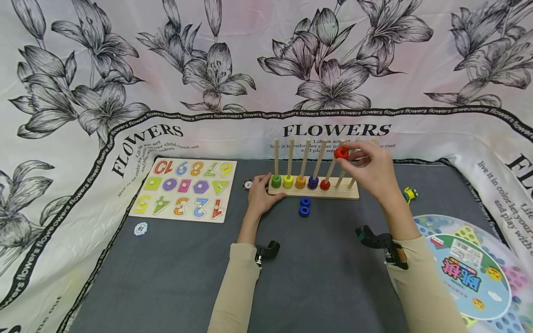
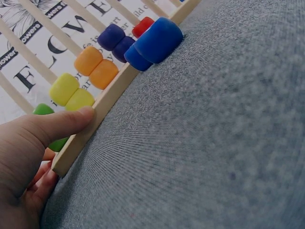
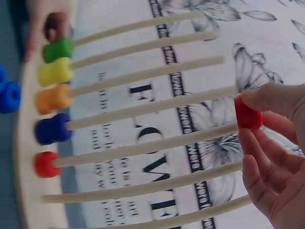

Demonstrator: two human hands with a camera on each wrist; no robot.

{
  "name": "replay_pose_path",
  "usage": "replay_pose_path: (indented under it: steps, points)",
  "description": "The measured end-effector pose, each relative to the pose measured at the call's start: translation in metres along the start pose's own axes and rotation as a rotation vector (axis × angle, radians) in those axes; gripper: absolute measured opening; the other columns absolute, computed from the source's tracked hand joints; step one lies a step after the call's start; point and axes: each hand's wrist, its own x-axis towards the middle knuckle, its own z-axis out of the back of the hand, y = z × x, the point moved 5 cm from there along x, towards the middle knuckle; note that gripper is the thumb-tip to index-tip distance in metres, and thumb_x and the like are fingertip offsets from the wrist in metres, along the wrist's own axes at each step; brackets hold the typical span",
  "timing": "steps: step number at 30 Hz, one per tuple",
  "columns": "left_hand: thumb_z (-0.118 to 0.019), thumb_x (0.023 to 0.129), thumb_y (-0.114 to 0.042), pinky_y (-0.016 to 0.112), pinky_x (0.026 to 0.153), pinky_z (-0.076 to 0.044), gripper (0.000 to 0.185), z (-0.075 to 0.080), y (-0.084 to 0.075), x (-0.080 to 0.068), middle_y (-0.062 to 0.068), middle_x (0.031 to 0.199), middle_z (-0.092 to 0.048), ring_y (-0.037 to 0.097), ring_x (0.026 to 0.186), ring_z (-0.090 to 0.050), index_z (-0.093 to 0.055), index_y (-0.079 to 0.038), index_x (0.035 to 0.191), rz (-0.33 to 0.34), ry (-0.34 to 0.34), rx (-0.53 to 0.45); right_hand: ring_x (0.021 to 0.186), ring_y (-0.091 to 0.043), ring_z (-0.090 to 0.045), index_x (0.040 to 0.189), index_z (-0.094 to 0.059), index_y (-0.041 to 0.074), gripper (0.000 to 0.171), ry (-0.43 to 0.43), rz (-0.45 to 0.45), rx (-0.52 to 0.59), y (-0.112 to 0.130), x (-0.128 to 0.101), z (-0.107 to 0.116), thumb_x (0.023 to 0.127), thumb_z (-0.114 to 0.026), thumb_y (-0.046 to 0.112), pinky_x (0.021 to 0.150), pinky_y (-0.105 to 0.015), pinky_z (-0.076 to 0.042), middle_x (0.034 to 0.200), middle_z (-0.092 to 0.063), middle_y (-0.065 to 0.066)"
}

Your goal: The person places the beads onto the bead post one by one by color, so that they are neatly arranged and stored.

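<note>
My left hand (image 1: 261,198) grips the left end of a wooden peg rack (image 1: 287,191), thumb on the front edge. Up at the tip of the fifth peg, my right hand (image 1: 374,172) pinches a red bead (image 3: 249,113) between thumb and fingers. I cannot tell if the peg has entered its hole. Green beads (image 3: 58,49), yellow beads (image 2: 64,89), orange beads (image 2: 88,60) and dark blue beads (image 2: 111,37) sit in pairs on the first pegs. One red bead (image 3: 46,164) is at the foot of the fifth peg. The last two pegs are bare.
Two blue beads (image 1: 304,211) lie on the grey cloth before the rack. A number puzzle board (image 1: 230,185) is on the left, with poker chips (image 1: 140,228) near it. To the right are a small yellow-green toy (image 1: 410,194) and a round game board (image 1: 479,277).
</note>
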Motion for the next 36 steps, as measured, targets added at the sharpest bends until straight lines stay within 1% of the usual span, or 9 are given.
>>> replay_pose_path:
  steps: [3, 5, 6, 10, 14, 22, 29, 33, 36]
  points:
    - [-0.085, 0.078, -0.036, 0.045, 0.097, -0.046, 0.083, -0.001, 0.000, -0.001, 0.016, 0.133, -0.050, 0.032, 0.117, -0.053, -0.048, -0.005, 0.146, 0.008, 0.008, 0.009, 0.075, -0.007, -0.063, 0.113, -0.071, -0.005, 0.032, -0.056, -0.010, -0.018, 0.003, 0.011, 0.008, 0.082, -0.077, -0.001, 0.063, -0.006, -0.042, 0.103, -0.067, -0.021]
    - [-0.085, 0.078, -0.038, 0.045, 0.097, -0.046, 0.083, -0.001, -0.001, -0.001, 0.017, 0.132, -0.050, 0.032, 0.117, -0.053, -0.049, -0.004, 0.145, -0.002, 0.003, 0.002, 0.072, 0.007, -0.055, 0.113, -0.071, -0.005, 0.031, -0.076, -0.025, -0.033, 0.003, 0.015, 0.011, 0.083, -0.077, 0.002, 0.063, -0.008, -0.039, 0.103, -0.067, -0.021]
    - [-0.083, 0.078, -0.044, 0.043, 0.096, -0.046, 0.085, -0.004, 0.004, 0.000, 0.015, 0.132, -0.050, 0.030, 0.116, -0.053, -0.049, -0.006, 0.146, -0.024, -0.011, -0.002, 0.070, 0.012, -0.052, 0.113, -0.071, -0.005, 0.031, -0.080, -0.032, -0.041, 0.003, 0.017, 0.012, 0.083, -0.077, 0.003, 0.062, -0.010, -0.038, 0.103, -0.067, -0.021]
    - [-0.082, 0.078, -0.046, 0.043, 0.096, -0.046, 0.085, -0.004, 0.003, -0.001, 0.015, 0.131, -0.050, 0.030, 0.115, -0.053, -0.049, -0.006, 0.146, -0.029, -0.011, -0.013, 0.066, 0.020, -0.047, 0.114, -0.071, -0.005, 0.032, -0.076, -0.047, -0.057, 0.001, 0.021, 0.011, 0.084, -0.076, 0.006, 0.063, -0.017, -0.036, 0.104, -0.066, -0.022]
    - [-0.084, 0.079, -0.036, 0.046, 0.097, -0.046, 0.083, -0.002, -0.002, -0.001, 0.017, 0.133, -0.049, 0.033, 0.116, -0.053, -0.048, -0.003, 0.146, 0.005, 0.011, -0.004, 0.065, 0.020, -0.047, 0.116, -0.070, -0.004, 0.033, -0.059, -0.072, -0.069, 0.000, 0.023, 0.008, 0.086, -0.076, 0.008, 0.065, -0.019, -0.038, 0.107, -0.065, -0.021]
    - [-0.085, 0.078, -0.037, 0.043, 0.097, -0.046, 0.084, -0.002, -0.001, -0.001, 0.014, 0.134, -0.049, 0.029, 0.117, -0.054, -0.047, -0.007, 0.147, 0.032, 0.023, 0.024, 0.065, 0.021, -0.047, 0.113, -0.071, -0.004, 0.031, -0.063, -0.066, -0.063, 0.001, 0.024, 0.007, 0.085, -0.076, 0.009, 0.064, -0.016, -0.038, 0.105, -0.067, -0.021]
    - [-0.085, 0.078, -0.036, 0.044, 0.099, -0.045, 0.084, -0.001, 0.001, -0.001, 0.014, 0.135, -0.048, 0.030, 0.119, -0.052, -0.047, -0.007, 0.147, 0.038, 0.022, 0.016, 0.069, 0.008, -0.053, 0.107, -0.073, -0.003, 0.024, -0.108, 0.003, -0.031, 0.002, 0.013, 0.002, 0.084, -0.076, 0.005, 0.061, -0.012, -0.040, 0.096, -0.070, -0.017]
    - [-0.085, 0.078, -0.036, 0.044, 0.098, -0.045, 0.084, 0.000, 0.000, 0.000, 0.015, 0.134, -0.049, 0.030, 0.119, -0.052, -0.047, -0.006, 0.147, 0.021, 0.014, 0.010, 0.072, 0.003, -0.055, 0.106, -0.073, -0.003, 0.023, -0.075, 0.000, 0.005, -0.003, -0.002, -0.008, 0.084, -0.076, 0.002, 0.062, -0.012, -0.042, 0.096, -0.071, -0.017]
    - [-0.085, 0.078, -0.037, 0.044, 0.098, -0.045, 0.084, 0.001, -0.001, 0.000, 0.016, 0.134, -0.049, 0.030, 0.119, -0.052, -0.048, -0.004, 0.146, 0.011, 0.006, 0.008, 0.073, -0.006, -0.059, 0.107, -0.073, -0.003, 0.023, -0.030, -0.030, 0.011, -0.011, -0.015, -0.019, 0.084, -0.076, 0.002, 0.063, -0.013, -0.043, 0.095, -0.071, -0.016]
